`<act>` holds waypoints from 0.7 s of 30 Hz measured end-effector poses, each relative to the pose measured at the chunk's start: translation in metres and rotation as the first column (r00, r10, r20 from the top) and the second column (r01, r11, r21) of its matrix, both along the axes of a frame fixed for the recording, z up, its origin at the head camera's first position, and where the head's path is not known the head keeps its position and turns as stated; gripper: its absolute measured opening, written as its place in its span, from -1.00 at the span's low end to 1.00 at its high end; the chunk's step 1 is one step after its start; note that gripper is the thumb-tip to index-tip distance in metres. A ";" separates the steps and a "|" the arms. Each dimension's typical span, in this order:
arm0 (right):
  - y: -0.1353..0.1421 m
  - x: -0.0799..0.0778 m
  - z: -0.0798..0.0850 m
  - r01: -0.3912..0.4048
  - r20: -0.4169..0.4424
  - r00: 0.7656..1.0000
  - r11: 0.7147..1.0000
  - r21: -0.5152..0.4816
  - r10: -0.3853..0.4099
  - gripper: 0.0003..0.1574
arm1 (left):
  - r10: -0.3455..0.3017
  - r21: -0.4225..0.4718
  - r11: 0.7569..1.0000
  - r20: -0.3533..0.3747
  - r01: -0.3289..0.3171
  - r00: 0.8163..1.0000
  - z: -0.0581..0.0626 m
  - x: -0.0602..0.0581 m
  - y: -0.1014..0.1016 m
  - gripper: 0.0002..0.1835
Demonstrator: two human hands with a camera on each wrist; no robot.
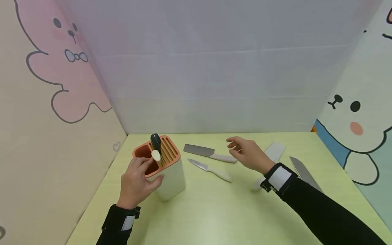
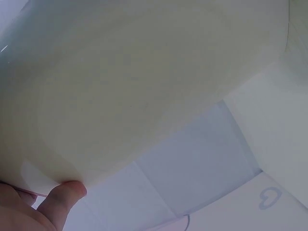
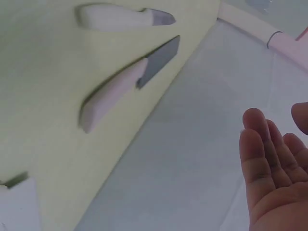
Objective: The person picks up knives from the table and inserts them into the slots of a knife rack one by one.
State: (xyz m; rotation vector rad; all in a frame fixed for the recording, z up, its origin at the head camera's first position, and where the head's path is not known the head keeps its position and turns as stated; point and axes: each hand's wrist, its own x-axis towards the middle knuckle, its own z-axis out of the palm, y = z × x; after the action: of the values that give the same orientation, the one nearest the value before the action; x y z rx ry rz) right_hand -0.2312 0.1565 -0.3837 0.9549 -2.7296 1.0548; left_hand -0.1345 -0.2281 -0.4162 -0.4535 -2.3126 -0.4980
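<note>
A white knife block point(image 1: 171, 182) with an orange slotted top stands upright on the left of the table. My left hand point(image 1: 136, 182) grips its near left edge, fingers at the rim and thumb against the side. In the left wrist view the thumb point(image 2: 67, 197) touches the block's pale wall. A black rounded handle end point(image 1: 156, 141) and a cream one point(image 1: 156, 156) stick out of the block; what they belong to is hidden. Over the table, my right hand point(image 1: 249, 154) hovers with loosely bent fingers and holds nothing. Left of it lie a grey-bladed cleaver point(image 1: 199, 150) and a small paring knife point(image 1: 218, 173).
Partly under the right hand and wrist lies a white, wide-bladed utensil point(image 1: 275, 149) with a pale handle. A large knife blade point(image 1: 304, 173) lies farther right, its handle hidden by the sleeve. Cloth walls border the light-green table point(image 1: 211, 217) at the back and sides.
</note>
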 end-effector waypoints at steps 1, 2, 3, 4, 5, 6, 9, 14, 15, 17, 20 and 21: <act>0.003 0.002 -0.008 0.010 0.007 1.000 1.000 0.003 -0.010 -0.54 | -0.001 0.000 1.000 -0.002 0.001 1.000 0.000 0.000 0.000 -0.36; 0.004 0.003 -0.016 0.021 0.009 1.000 1.000 0.006 -0.021 -0.55 | -0.001 0.000 1.000 -0.002 0.001 1.000 0.000 0.000 0.000 -0.36; 0.005 0.005 -0.024 0.035 0.014 0.999 0.999 0.012 -0.035 -0.54 | -0.002 0.001 1.000 -0.004 0.002 1.000 0.000 0.000 0.000 -0.36; 0.005 0.008 -0.032 0.049 0.022 0.999 0.999 0.019 -0.049 -0.54 | -0.002 0.003 1.000 -0.005 0.002 1.000 0.000 0.000 0.000 -0.36; 0.004 0.011 -0.040 0.065 0.031 0.997 0.997 0.028 -0.066 -0.53 | -0.001 0.003 1.000 -0.004 0.001 1.000 0.000 0.000 0.000 -0.36; 0.003 0.013 -0.048 0.082 0.040 0.996 0.996 0.042 -0.084 -0.52 | -0.001 0.004 1.000 -0.004 0.001 1.000 -0.001 0.000 0.000 -0.36; -0.005 0.022 -0.068 0.132 0.083 0.987 0.988 0.079 -0.138 -0.48 | 0.001 0.006 1.000 0.003 -0.001 1.000 -0.002 0.003 -0.001 -0.36; -0.019 0.026 -0.088 0.171 0.142 0.972 0.976 0.134 -0.189 -0.43 | 0.001 0.003 1.000 0.009 -0.001 1.000 -0.002 0.002 -0.001 -0.36; -0.021 0.025 -0.092 0.174 0.140 0.970 0.972 0.156 -0.196 -0.42 | 0.002 0.002 1.000 0.008 -0.002 1.000 -0.002 0.002 -0.001 -0.36; -0.026 0.024 -0.099 0.176 0.122 0.971 0.961 0.213 -0.205 -0.41 | -0.001 0.003 1.000 0.005 0.001 1.000 -0.002 0.001 -0.001 -0.36; -0.030 0.023 -0.111 0.189 0.057 0.975 0.935 0.301 -0.215 -0.38 | -0.007 -0.003 1.000 0.004 0.007 1.000 -0.001 0.001 -0.001 -0.35; -0.032 0.024 -0.113 0.195 0.030 0.976 0.926 0.324 -0.216 -0.38 | -0.009 -0.008 1.000 0.003 0.009 1.000 -0.001 0.000 -0.001 -0.34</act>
State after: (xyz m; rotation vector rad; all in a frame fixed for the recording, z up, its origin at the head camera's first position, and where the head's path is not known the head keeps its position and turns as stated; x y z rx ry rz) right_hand -0.2075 0.1249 -0.4968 0.6489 -3.0331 0.6316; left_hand -0.1342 -0.2289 -0.4170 -0.4678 -2.3176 -0.4940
